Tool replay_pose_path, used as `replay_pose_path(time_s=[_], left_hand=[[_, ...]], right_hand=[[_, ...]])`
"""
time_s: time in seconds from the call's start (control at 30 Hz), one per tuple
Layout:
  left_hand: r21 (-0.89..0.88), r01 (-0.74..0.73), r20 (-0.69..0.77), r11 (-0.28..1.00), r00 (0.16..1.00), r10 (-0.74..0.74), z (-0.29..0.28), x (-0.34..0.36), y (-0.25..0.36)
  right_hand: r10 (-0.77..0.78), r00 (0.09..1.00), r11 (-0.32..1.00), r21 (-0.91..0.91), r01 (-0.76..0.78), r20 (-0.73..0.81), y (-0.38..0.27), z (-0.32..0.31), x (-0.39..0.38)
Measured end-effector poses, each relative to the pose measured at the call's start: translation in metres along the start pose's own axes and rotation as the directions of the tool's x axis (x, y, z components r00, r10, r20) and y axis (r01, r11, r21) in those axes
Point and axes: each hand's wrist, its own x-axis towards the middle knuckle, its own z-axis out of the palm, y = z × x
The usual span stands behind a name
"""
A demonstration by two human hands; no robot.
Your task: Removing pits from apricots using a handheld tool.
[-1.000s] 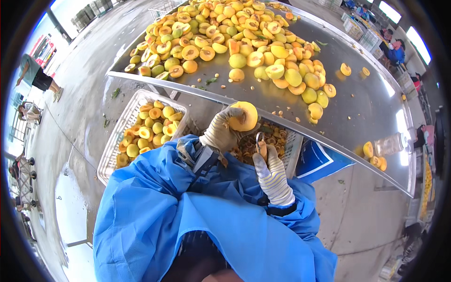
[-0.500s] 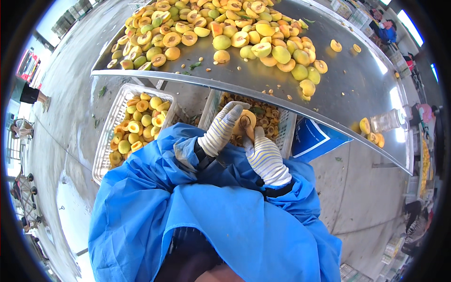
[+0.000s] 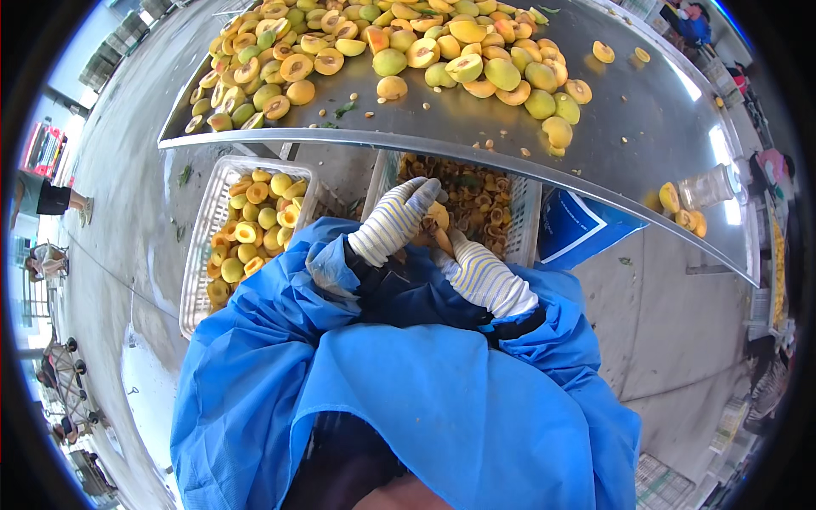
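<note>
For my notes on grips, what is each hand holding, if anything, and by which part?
The left hand holds a yellow fruit by its left side. The right hand is close to it; what that holds cannot be told.

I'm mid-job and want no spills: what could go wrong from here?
The yellow fruit between the left hand and right hand might slip and drop, perhaps into the crate of brownish scraps.

The fruit pieces beside the clear jar lie near the edge of the metal table, so a bump could knock them off.
</note>
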Motion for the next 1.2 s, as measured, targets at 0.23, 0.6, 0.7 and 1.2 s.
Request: replay_pose_path(time_s=[0.23,0.6,0.7,1.2], left_hand=[[-0.327,-0.033,0.048,0.944,0.998,0.052,0.013,-0.006,0.020],[-0.410,-0.053,-0.135,0.911,0.991,-0.003,0.023,0.001,0.008],[-0.422,-0.128,-0.189,0.897,0.981,0.051,0.026,0.000,0.005],[-0.349,-0.006,-0.102,0.937,0.994,-0.031,0.023,-0.003,0.026]], right_hand=[[0.217,0.976,0.821,0.541,-0.184,0.001,-0.013,-0.008,0.002],[0.082,0.987,0.844,0.536,0.006,-0.141,-0.017,0.028,0.000],[0.113,0.986,0.840,0.543,-0.028,-0.125,-0.015,0.028,0.001],[0.124,0.848,0.035,0.852,-0.523,0.516,-0.045,-0.010,-0.008]])
